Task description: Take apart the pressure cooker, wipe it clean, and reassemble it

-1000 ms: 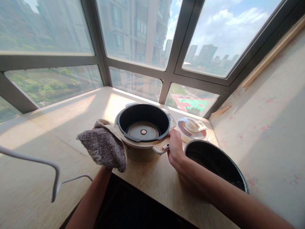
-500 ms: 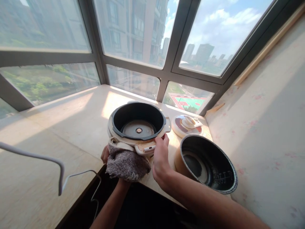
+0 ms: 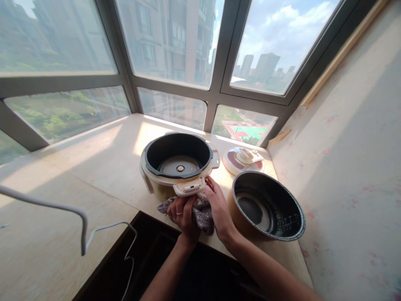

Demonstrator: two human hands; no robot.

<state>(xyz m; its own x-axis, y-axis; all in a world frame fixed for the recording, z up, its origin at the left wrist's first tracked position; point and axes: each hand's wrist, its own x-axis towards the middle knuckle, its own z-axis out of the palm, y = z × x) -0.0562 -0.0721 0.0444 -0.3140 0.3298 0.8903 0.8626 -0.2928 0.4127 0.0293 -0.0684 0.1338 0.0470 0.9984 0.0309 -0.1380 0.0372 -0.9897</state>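
Note:
An electric pressure cooker body [image 3: 163, 190], lidless, stands upright with its dark cavity and round metal heating plate [image 3: 175, 166] showing. My left hand [image 3: 184, 213], wearing a ring, is closed on a grey-brown cloth [image 3: 203, 215] against the cooker's near side, just below the white handle [image 3: 189, 188]. At that handle's right end, my right hand [image 3: 221, 209] holds the cooker with thumb and fingers; some fingertips are hidden behind it. The cloth hangs between both hands. Close by on the right, the dark inner pot [image 3: 263, 209] sits tilted in view, with measuring marks inside.
A round lid [image 3: 242, 161] with a white handle lies behind the inner pot. Windows [image 3: 169, 46] rise behind the pale stone ledge [image 3: 94, 167], and a papered wall [image 3: 351, 179] bounds the right. A pale cable [image 3: 62, 207] runs in the left foreground.
My left hand and the cloth have moved right, from the cooker's front left side to under its near handle. My right hand stays at the handle's right end. The view has shifted slightly.

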